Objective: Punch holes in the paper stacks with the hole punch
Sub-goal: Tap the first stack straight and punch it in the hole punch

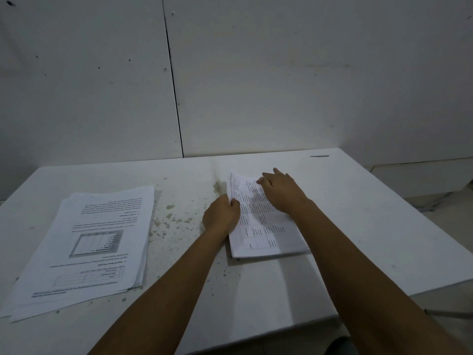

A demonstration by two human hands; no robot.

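A thin stack of printed sheets with tables (266, 234) lies on the white table (345, 226), right of centre. My left hand (221, 215) grips the stack's left edge, fingers curled around it. My right hand (280, 190) rests on top of the sheets near their far end, with its fingers at the far corner, which is lifted and curled. A larger, loosely piled stack of printed pages (87, 244) lies on the left side of the table, apart from both hands. No hole punch is in view.
Brownish stains (174, 219) mark the tabletop between the two stacks. A white panelled wall (230, 85) stands right behind the table. The table's right edge (409, 203) drops to the floor. A small dark mark (319, 156) sits at the far right.
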